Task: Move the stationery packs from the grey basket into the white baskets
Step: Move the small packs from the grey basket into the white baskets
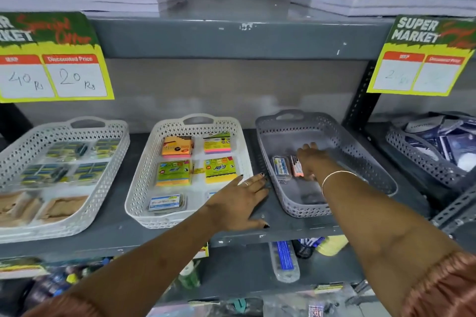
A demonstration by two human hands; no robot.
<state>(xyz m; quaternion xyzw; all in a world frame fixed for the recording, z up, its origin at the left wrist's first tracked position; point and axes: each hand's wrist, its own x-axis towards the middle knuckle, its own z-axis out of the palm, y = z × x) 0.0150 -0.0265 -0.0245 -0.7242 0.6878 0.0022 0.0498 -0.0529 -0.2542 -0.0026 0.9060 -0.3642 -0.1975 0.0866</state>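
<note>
The grey basket (342,136) stands on the shelf at the right. Inside it lie a clear pack with a blue label (280,169) and an orange pack (296,169). My right hand (310,157) reaches into the basket, fingers spread over the orange pack; whether it grips the pack I cannot tell. My left hand (240,202) rests flat and open on the shelf between the grey basket and the middle white basket (144,183). That basket holds several sticky-note packs (173,173) and a blue-labelled pack (166,202). A second white basket (113,147) sits at the far left.
The grey metal shelf (283,224) carries all three baskets. Another grey basket (422,159) full of dark packs stands at the far right behind a slotted upright. Price signs (54,77) hang from the shelf above. Goods fill the lower shelf.
</note>
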